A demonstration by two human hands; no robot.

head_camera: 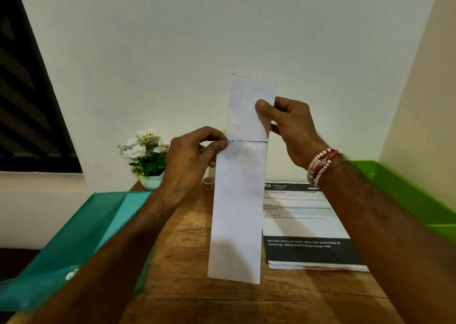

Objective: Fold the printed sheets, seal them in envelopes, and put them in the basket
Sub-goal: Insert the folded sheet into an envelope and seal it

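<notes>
A pale wall (222, 27) rises behind a wooden worktop (187, 262). In front of them a folded sheet (237, 200) is held upright in the air. It is a long narrow strip, its lower end hanging over the near worktop and its top standing against the wall. A dark line crosses it roughly a third of the way down.

The step in hand looks like the cross fold that shortens the strip to envelope length. To do it well, I judge the top part should come over on that line with the long edges matched, so the layers do not skew. The crease is better pressed flat on the worktop than in the air, where the paper is limp and may slip.

The left hand (192, 155) pinches the strip's left edge right at the dark line, thumb and forefinger closed on the paper. The right hand (291, 131) grips the right edge higher up. Its thumb presses the near face, and its other fingers (283, 102) curl behind the sheet, partly hidden. The strip runs between the two hands, most of it hanging free below both grips.

Just right of the strip a stack of printed sheets (306, 225) lies flat. Further right is what seems to be the green basket (394, 188). A teal thing (81, 230) that I cannot identify lies at the left. A potted plant (145, 150) stands far left by the wall.
</notes>
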